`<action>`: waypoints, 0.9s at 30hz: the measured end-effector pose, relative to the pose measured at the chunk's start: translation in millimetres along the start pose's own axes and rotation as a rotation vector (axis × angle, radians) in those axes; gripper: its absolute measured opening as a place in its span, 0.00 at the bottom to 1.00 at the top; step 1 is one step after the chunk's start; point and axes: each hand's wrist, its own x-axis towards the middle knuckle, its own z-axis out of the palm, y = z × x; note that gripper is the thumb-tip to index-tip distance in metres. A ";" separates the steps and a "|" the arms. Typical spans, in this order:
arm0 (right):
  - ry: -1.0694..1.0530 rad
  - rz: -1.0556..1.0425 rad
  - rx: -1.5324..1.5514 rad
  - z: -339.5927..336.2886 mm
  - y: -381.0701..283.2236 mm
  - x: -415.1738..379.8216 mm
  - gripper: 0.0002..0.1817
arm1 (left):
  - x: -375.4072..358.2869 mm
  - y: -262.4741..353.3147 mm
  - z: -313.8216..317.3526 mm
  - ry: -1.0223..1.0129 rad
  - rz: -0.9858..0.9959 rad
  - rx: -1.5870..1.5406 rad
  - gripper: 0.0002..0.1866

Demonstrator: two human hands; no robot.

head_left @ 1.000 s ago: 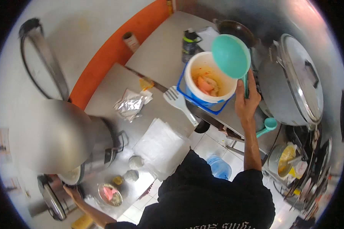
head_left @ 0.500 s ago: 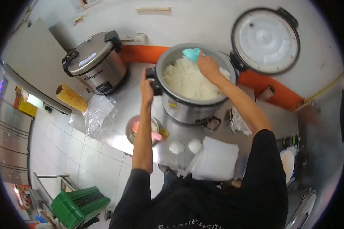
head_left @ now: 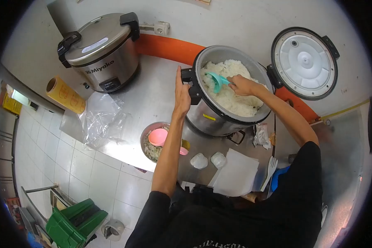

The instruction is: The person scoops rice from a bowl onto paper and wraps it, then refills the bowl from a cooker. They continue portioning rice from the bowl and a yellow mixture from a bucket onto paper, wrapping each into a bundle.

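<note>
A large open rice cooker (head_left: 213, 118) full of white rice (head_left: 235, 101) stands on the metal table. My right hand (head_left: 242, 85) is closed on the handle of a turquoise scoop (head_left: 215, 81), whose bowl is tilted against the rice at the pot's left side. My left hand (head_left: 182, 95) rests against the cooker's black side handle, fingers pointing up, fairly straight. Beside my left forearm, a metal bowl (head_left: 143, 142) holds rice mixed with green bits and a pink scoop (head_left: 158, 137). Two white wrapped lumps (head_left: 199, 161) lie near a stack of white sheets (head_left: 237, 173).
A closed Miyako cooker (head_left: 107, 66) stands at the back left, with a yellow film roll (head_left: 66, 95) and clear plastic (head_left: 103, 120) in front. The raised lid (head_left: 306, 62) is at right. A green bin (head_left: 76, 223) stands on the floor.
My right hand and the turquoise scoop have moved from the back of the pot toward its left side and nearer me. My left hand stays at the handle. The camera view has shifted.
</note>
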 end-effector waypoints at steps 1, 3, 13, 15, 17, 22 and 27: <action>-0.004 0.005 0.079 6.8 -16.5 -7.9 0.15 | -3.6 1.5 -0.2 -0.005 -0.008 -0.007 0.40; -0.021 0.035 0.173 -3.0 -39.9 -18.5 0.15 | -0.2 7.8 0.4 -0.007 -0.009 -0.003 0.41; -0.075 0.185 0.598 -14.8 -40.0 -91.6 0.21 | -7.9 15.4 -1.0 -0.021 -0.062 0.066 0.40; -0.064 0.293 0.827 -14.1 -34.8 -97.6 0.23 | -6.7 24.8 -0.2 -0.017 -0.117 0.098 0.40; -0.005 0.340 1.067 -8.4 -33.3 -113.2 0.25 | -6.0 23.7 -0.7 -0.004 -0.106 0.097 0.40; 0.338 0.347 1.387 -17.4 -30.6 -168.0 0.27 | 3.3 -3.6 -7.9 0.051 0.161 0.218 0.37; 0.844 0.421 1.660 -0.4 -61.7 -327.0 0.15 | 10.3 -13.4 -21.5 -0.067 0.299 0.383 0.34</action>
